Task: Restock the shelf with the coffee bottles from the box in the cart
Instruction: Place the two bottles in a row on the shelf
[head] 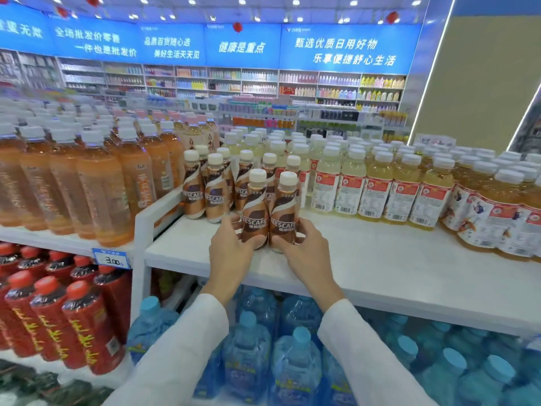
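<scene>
**Two coffee bottles held on the white shelf**

Far away, blue signs [345,51] with white writing run along the top of the back wall.

Close by is a long white shelf [380,259]. It goes from the middle out to the right. On the left, a big crowd of orange drinks [87,186] with white caps stands on a shelf that sits a bit lower. On the right part of the white shelf, far back, are lots of pale yellow drinks [377,186] with red and white labels. Under the white shelf are blue water bottles [295,361] with blue caps. Low down on the left are red bottles [44,317] with red caps.

Between the orange drinks and the yellow drinks stands a small group of brown coffee bottles [213,189] with cream caps. They are at the far left end of the white shelf.

Two more bottles stand upright just in front of that group, side by side and touching. The left hand [231,253] holds the left coffee bottle [255,212] low down, with its fingers curled round it. The right hand [307,253] holds the right coffee bottle [283,212] the same way. Both bottles look like they sit on the shelf, but the hands hide their bottoms. Both arms have white sleeves.

A little blue and white price tag [111,259] hangs on the edge of the left shelf, above the red bottles.
</scene>
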{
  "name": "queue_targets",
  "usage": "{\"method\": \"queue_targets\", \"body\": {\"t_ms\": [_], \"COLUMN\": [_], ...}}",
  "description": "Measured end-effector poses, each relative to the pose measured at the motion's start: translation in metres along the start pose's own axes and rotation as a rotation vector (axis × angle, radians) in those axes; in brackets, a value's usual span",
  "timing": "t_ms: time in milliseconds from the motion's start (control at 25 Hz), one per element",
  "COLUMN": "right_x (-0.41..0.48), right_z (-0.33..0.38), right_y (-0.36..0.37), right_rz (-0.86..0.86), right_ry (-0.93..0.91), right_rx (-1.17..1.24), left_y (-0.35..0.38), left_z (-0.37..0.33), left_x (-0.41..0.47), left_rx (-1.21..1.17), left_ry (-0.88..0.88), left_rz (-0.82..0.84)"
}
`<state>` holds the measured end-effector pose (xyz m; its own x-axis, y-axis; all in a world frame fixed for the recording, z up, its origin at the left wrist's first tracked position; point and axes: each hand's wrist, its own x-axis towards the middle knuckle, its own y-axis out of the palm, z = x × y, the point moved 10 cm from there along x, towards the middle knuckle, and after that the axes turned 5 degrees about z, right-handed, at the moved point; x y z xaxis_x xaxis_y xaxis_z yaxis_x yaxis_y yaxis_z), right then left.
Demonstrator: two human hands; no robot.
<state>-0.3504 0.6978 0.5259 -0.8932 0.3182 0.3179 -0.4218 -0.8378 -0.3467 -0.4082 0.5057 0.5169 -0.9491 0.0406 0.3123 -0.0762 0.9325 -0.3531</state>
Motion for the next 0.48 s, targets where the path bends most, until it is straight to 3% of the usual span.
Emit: {"method": "queue_targets", "body": {"t_ms": [200,480], "right_x": [0.036,0.056], "right_z": [0.006,0.001], "right_y": [0.043,0.054], "right_rz": [0.013,-0.018], "right_ry": [0.003,0.021], "right_rx": [0.003,-0.049], "left_y": [-0.017,-0.013], "left_z": [0.011,0.017], "left_x": [0.038,0.055], "left_rx": [0.129,0.079], "left_ry": [-0.015,-0.03], "left_rz": [-0.097,-0.129]}}
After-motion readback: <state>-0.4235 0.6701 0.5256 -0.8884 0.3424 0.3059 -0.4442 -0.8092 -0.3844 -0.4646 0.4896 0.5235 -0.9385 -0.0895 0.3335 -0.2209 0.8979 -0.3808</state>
